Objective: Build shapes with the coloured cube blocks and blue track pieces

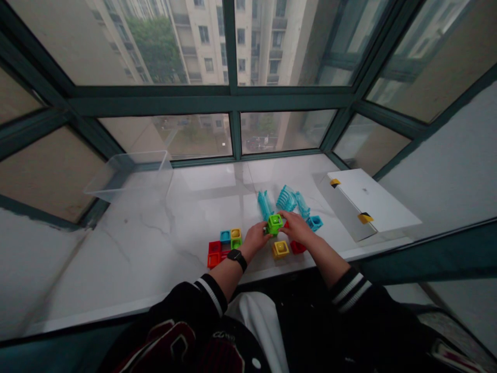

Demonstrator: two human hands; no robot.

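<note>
A green hollow cube block (274, 224) is held between both my hands above the white marble sill (155, 233). My left hand (255, 239), with a black watch on its wrist, pinches its left side. My right hand (295, 226) grips its right side. A yellow cube (280, 249) and a red piece (297, 247) lie just below my hands. Left of them sits a cluster of blue, yellow, green and red cubes (224, 245). Behind my hands lie several turquoise ribbed track pieces (286, 199) and a turquoise cube (315, 223).
A clear plastic bin (130, 173) stands at the back left of the sill. A white box with yellow corner tabs (363, 202) lies at the right. Windows with dark green frames (233, 98) close off the back and sides.
</note>
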